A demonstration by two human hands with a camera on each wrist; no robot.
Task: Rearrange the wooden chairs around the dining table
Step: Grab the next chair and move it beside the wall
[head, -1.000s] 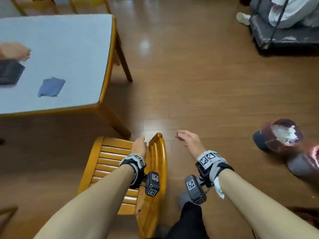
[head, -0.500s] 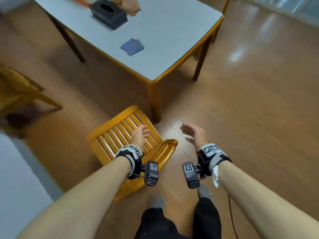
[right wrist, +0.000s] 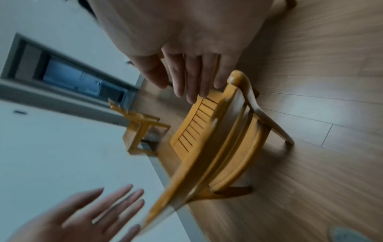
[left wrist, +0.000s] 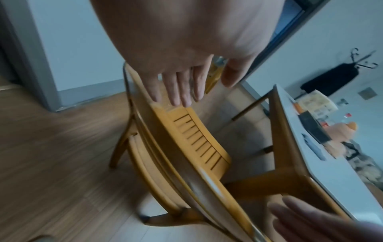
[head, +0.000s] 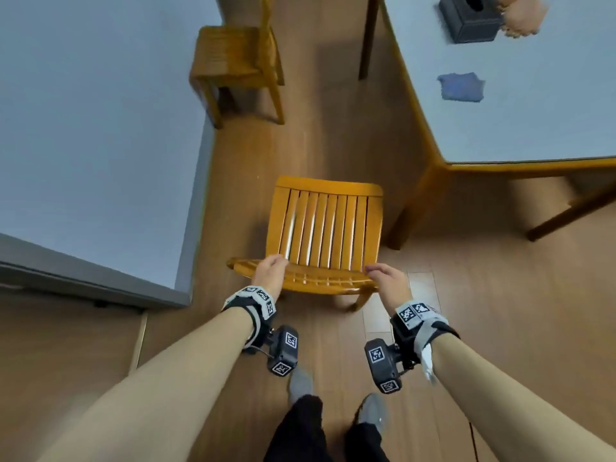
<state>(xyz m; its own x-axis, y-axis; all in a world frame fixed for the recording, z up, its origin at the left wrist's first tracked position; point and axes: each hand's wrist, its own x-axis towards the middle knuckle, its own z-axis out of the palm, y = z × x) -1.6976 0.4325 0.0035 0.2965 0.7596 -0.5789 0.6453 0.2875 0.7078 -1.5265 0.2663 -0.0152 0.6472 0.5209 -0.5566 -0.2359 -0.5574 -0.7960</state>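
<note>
A yellow wooden chair (head: 325,228) with a slatted seat stands on the floor in front of me, its curved back rail nearest me. My left hand (head: 271,271) lies over the rail's left end and my right hand (head: 383,278) over its right end. In the left wrist view the left hand (left wrist: 186,88) has straight fingers above the chair (left wrist: 199,144). In the right wrist view the right hand (right wrist: 186,81) is just as flat over the chair (right wrist: 199,127). Neither hand curls round the rail. The grey-topped dining table (head: 516,135) stands to the right.
A second wooden chair (head: 233,61) stands farther off by the pale wall (head: 100,128) on the left. A table leg (head: 416,208) stands close to the near chair's right side. On the table lie a blue cloth (head: 461,86) and a black box (head: 470,18).
The view has swung round so the chair's back now faces me squarely. My right hand came from free air to the rail's right end. My left hand stayed at the rail.
</note>
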